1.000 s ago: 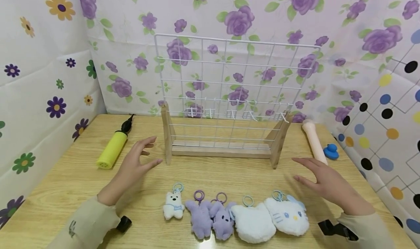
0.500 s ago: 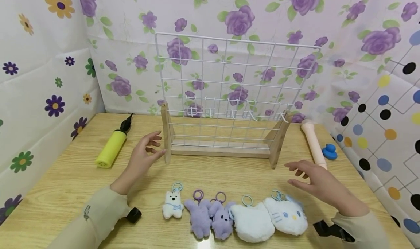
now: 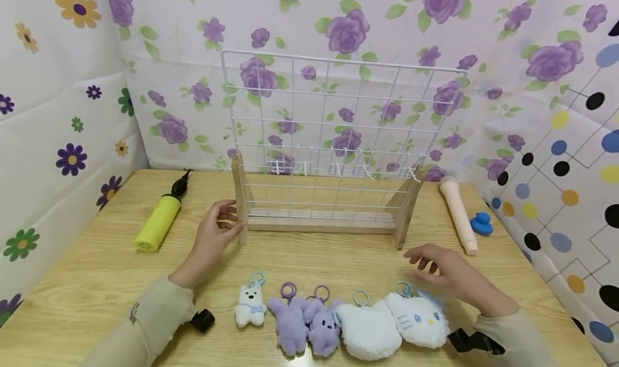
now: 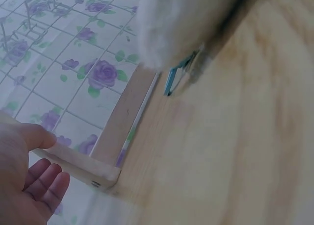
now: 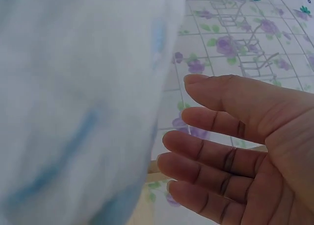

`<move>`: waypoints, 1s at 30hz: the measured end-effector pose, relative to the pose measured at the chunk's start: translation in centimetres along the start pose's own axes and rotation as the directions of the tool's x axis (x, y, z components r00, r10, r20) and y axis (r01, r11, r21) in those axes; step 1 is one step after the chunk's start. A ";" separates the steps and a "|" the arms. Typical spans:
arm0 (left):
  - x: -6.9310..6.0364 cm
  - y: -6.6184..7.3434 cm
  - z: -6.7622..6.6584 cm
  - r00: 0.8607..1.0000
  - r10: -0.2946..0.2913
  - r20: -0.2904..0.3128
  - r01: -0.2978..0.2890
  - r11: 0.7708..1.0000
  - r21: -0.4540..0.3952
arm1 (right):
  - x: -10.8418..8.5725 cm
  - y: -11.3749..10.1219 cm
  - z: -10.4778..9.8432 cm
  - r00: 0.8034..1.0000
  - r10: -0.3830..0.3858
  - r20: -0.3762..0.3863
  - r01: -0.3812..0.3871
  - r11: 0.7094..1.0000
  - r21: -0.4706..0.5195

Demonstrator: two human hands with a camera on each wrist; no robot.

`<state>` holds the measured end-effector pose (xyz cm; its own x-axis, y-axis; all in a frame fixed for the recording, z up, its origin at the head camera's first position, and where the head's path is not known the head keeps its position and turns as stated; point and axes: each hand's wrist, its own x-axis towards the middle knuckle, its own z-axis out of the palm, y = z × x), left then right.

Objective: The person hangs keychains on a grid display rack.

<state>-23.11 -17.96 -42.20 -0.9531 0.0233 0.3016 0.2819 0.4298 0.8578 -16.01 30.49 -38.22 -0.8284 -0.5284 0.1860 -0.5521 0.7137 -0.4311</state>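
Beige-sleeved left grip [image 3: 215, 232] released, fingers loosely bent at the left wooden upright [image 3: 238, 179] of the white wire-grid rack [image 3: 319, 225]; contact unclear. Right grip [image 3: 447, 273] also released, near the white cat-face plush keychain [image 3: 419, 323]. Leftward on the worktop [image 3: 309, 262]: another white plush keychain [image 3: 369, 332], two purple plushes [image 3: 291, 328], small white animal keychain [image 3: 250, 308]. Yellow hand pump [image 3: 158, 224] far left.

Rack [image 3: 321, 225]: on the table [image 3: 290, 259], toward the back, a cloth [image 3: 309, 12] behind it.
Hooks [image 3: 337, 169]: in a row along the rack.
Plush toys [image 3: 324, 330]: five, side by side before the rack.
Pump [image 3: 159, 222]: left of the rack.
Stick [image 3: 459, 216]: right of the rack.
Duck [image 3: 482, 224]: just right of the stick.
Left hand [image 3: 216, 230]: just beside the rack's left end.
Right hand [image 3: 447, 269]: near the rightmost plush toy.
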 end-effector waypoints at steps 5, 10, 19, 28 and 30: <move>-0.4 -0.9 0.2 1.000 -0.023 -0.012 0.024 0.999 0.029 | 0.3 0.2 0.5 0.999 -0.008 0.034 0.006 0.999 0.043; -0.6 -0.9 0.4 0.999 -0.042 0.001 0.042 0.999 0.019 | 0.3 0.5 0.8 0.998 0.014 0.060 -0.018 0.998 0.058; -0.2 -0.7 0.9 1.000 -0.006 -0.005 0.006 1.000 0.023 | 0.0 0.9 0.7 0.984 0.063 0.165 -0.078 0.993 0.089; -0.3 -1.1 1.0 1.000 0.011 -0.020 -0.010 0.999 0.040 | 0.5 0.9 0.8 0.950 0.096 0.296 -0.136 0.984 0.116; -0.3 -1.0 1.0 1.000 0.014 -0.017 -0.013 0.999 0.040 | 0.5 1.0 0.9 0.947 0.098 0.305 -0.134 0.986 0.098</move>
<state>-23.25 -17.53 -43.58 -0.9471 0.0138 0.3207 0.2900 0.4652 0.8363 -16.91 30.50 -39.32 -0.8101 -0.5705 -0.1352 -0.4243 0.7296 -0.5364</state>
